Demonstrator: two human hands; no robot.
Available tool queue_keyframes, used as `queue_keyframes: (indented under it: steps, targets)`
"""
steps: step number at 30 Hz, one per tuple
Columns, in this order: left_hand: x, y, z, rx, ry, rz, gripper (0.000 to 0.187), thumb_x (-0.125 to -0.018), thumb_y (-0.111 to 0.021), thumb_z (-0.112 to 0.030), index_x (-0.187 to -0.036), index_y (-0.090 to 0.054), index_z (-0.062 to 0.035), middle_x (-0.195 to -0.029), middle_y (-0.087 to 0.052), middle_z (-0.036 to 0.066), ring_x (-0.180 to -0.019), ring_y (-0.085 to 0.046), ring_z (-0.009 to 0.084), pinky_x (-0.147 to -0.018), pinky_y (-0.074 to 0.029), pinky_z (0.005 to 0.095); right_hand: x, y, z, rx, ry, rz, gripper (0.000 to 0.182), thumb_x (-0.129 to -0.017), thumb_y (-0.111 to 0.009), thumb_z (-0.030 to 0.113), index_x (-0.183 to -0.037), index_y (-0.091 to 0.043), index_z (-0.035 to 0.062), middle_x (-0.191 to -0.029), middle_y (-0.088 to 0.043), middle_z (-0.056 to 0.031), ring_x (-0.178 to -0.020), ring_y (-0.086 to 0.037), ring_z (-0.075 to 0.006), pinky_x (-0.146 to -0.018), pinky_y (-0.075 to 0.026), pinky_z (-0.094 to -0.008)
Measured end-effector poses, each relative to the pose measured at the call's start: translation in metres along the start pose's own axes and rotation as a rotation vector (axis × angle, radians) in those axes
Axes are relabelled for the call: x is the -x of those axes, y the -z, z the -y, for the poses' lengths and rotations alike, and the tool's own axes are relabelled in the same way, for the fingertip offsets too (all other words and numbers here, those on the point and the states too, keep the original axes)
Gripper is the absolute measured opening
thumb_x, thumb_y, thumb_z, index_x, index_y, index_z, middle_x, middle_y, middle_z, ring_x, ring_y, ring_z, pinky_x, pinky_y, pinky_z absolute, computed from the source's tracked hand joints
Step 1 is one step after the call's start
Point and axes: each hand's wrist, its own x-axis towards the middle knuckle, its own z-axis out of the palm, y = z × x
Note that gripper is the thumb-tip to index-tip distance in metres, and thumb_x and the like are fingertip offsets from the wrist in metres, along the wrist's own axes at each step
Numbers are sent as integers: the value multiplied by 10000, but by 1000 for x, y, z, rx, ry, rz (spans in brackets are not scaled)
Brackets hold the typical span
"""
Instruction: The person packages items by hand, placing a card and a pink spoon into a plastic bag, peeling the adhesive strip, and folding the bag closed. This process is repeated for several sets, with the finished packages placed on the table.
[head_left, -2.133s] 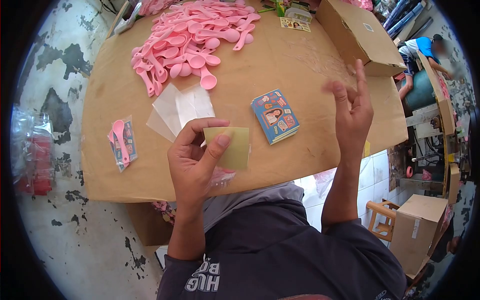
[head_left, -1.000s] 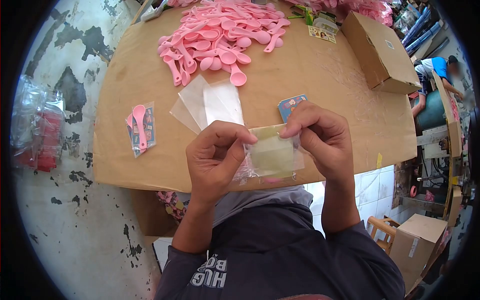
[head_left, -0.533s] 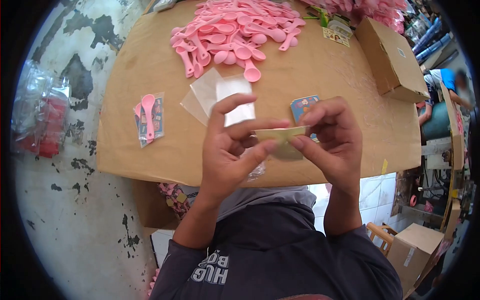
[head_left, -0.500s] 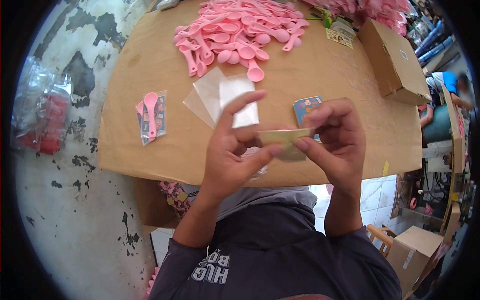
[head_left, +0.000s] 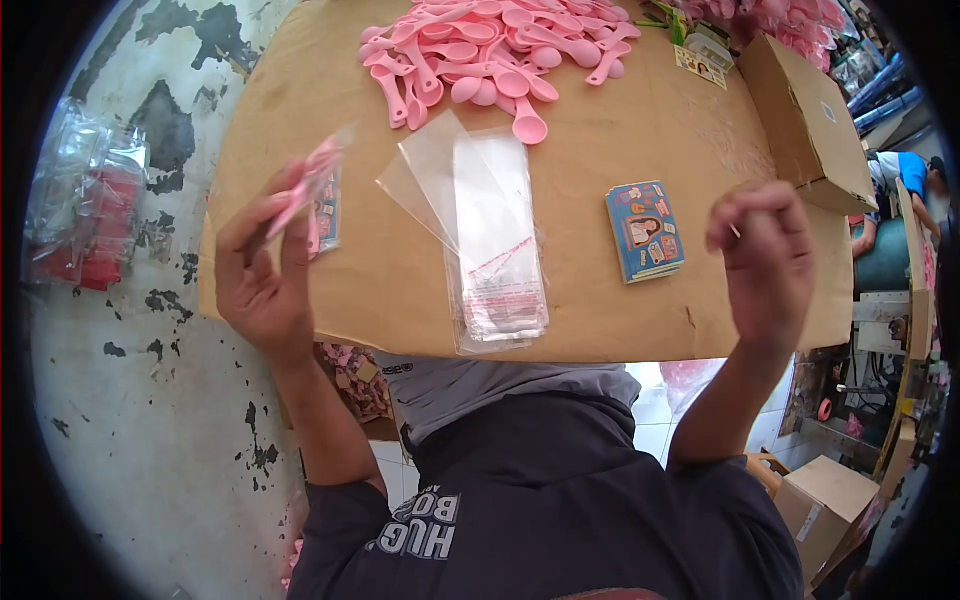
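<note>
On the left, my left hand (head_left: 268, 275) pinches a bagged pink spoon (head_left: 312, 185), held tilted and blurred above another clear packet (head_left: 328, 222) with a blue card on the table. My right hand (head_left: 765, 260) is raised at the right with its fingers curled together; a tiny pale spot shows at the fingertips, too small to name. Between the hands lie clear plastic sleeves (head_left: 495, 230), fanned at the upper left. Nearer my right hand is a stack of blue printed cards (head_left: 645, 232).
A heap of pink spoons (head_left: 500, 50) covers the table's far side. An open cardboard box (head_left: 808, 125) stands at the right, near a yellowish card (head_left: 700, 66). Plastic bags (head_left: 90, 200) hang or lie at far left. Another person (head_left: 905, 175) is at far right.
My hands have parted from the middle, where they held a small flat object. My left hand has moved left and now holds the bagged spoon; my right hand has moved right.
</note>
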Motion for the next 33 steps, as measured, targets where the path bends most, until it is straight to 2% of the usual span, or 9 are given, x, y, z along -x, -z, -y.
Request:
queue_keyframes:
  steps: [2, 3, 4, 6, 10, 14, 22, 28, 33]
  targets:
    - [5, 16, 15, -100, 5, -25, 237, -945, -650, 82, -1171, -608, 25, -1236, -691, 250, -1240, -643, 342, -1050, -513, 417, -11, 28, 7, -835, -143, 320, 141, -983, -655, 38, -1112, -653, -19, -1070, -691, -157, -1005, -680, -197, -894, -528, -327]
    - [8, 24, 22, -224, -8, 49, 230, -963, -630, 70, -1187, -609, 21, -1267, -680, 243, -1270, -623, 328, -1071, -498, 408, -11, 33, -1, -417, -86, 130, 190, -986, -643, 64, -1161, -655, -10, -1162, -686, -173, -1121, -662, -226, -941, -521, -369]
    - [11, 28, 26, -350, -21, 122, 226, -982, -611, 58, -1203, -611, 18, -1297, -669, 236, -1301, -603, 314, -1093, -482, 398, -13, 28, -3, -413, -87, 127, 190, -986, -643, 64, -1161, -655, -10, -1162, -686, -173, -1121, -662, -226, -941, -521, -369]
    - [18, 33, 29, -405, 38, 137, 233, -972, -613, 59, -1199, -625, 8, -1328, -667, 199, -1313, -598, 307, -1120, -453, 428, -16, 10, -6, 1107, 373, -199, 223, -967, -643, 57, -1186, -664, 15, -1213, -686, -153, -1193, -635, -253, -970, -506, -400]
    - [29, 38, 31, -475, 145, 311, 327, -853, -551, 123, -1146, -643, 10, -1271, -702, 181, -1348, -569, 329, -1120, -450, 439, 6, -26, -18, 597, 100, 105, 269, -912, -688, 42, -1181, -687, 41, -1255, -672, -131, -1198, -607, -307, -1027, -465, -422]
    - [27, 38, 29, -255, 245, 378, 284, -865, -496, 70, -1101, -649, 31, -1268, -695, 204, -1381, -530, 353, -1150, -409, 467, 27, -94, -22, 594, 258, 382, 336, -838, -748, 55, -1169, -694, 52, -1304, -624, -157, -1197, -567, -363, -1010, -464, -454]
    - [28, 50, 57, -258, 358, 220, 139, -934, -673, -78, -1034, -695, 16, -1159, -745, 151, -1324, -588, 320, -1158, -398, 498, 30, -132, -34, 785, 352, 396, 245, -825, -767, 87, -1055, -697, 40, -1340, -614, -159, -1267, -543, -371, -1032, -434, -477]
    - [15, 24, 15, -576, -46, 307, 187, -966, -700, -176, -1012, -701, 5, -1108, -750, 141, -1192, -670, 271, -1102, -449, 464, 24, -124, -25, 640, 409, 237, 140, -806, -767, 35, -933, -708, 27, -1280, -649, -152, -1205, -584, -369, -980, -473, -476]
    - [41, -34, -27, 491, 745, 360, 339, -1054, -595, -263, -1107, -686, 59, -1027, -736, 158, -971, -697, 217, -905, -531, 349, 29, -123, -5, 589, 503, 257, 192, -747, -787, 33, -923, -711, 25, -1243, -655, -155, -1175, -599, -363, -958, -490, -470]
